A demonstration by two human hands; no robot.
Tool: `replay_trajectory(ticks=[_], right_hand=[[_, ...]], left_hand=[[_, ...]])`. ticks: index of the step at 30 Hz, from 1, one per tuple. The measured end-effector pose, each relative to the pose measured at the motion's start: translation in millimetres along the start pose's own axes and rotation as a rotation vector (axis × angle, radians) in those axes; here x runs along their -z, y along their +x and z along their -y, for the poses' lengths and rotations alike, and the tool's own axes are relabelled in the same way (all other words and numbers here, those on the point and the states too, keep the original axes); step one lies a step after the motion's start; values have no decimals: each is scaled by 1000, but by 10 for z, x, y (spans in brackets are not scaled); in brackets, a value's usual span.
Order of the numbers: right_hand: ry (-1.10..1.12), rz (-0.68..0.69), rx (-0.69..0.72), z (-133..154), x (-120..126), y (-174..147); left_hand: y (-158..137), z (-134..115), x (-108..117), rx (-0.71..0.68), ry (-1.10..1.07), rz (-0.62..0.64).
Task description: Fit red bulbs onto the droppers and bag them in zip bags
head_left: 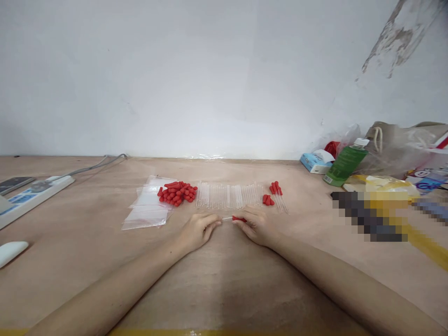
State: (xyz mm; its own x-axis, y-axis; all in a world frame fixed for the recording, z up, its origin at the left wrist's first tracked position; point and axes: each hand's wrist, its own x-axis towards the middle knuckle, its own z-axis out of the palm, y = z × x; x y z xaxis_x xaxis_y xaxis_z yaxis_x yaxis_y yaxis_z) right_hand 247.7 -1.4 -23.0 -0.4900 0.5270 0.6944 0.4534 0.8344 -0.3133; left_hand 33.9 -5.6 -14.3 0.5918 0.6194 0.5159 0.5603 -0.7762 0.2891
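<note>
My left hand point(202, 229) is closed in a pinch on one end of a clear glass dropper tube point(227, 219). At the tube's other end, my right hand point(257, 226) grips a red rubber bulb point(238, 219); whether the tube sits inside it I cannot tell. Just beyond my hands lies a row of clear dropper tubes point(227, 196). A pile of red rubber bulbs point(177, 192) rests left of the row, partly on clear plastic bags point(149, 210). Right of the row are a few loose red bulbs point(268, 200) and several droppers with bulbs fitted point(278, 193).
A white power strip point(38, 198) with a grey cable stands at left, near a phone point(16, 185) and a white object point(12, 253). On the right are a tissue pack point(316, 162), a green bottle point(346, 163), bags point(392, 144) and a pixelated dark item point(367, 217).
</note>
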Motion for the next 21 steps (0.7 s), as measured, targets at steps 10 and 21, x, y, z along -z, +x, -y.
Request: replay_trajectory(ticks=[10,21], right_hand=[[90,51,-43,23,34,7],[-20,171,12,25,49,41]], left_hand=[[9,30,1,-222,159,-19],[52,44,-59,-234,158,4]])
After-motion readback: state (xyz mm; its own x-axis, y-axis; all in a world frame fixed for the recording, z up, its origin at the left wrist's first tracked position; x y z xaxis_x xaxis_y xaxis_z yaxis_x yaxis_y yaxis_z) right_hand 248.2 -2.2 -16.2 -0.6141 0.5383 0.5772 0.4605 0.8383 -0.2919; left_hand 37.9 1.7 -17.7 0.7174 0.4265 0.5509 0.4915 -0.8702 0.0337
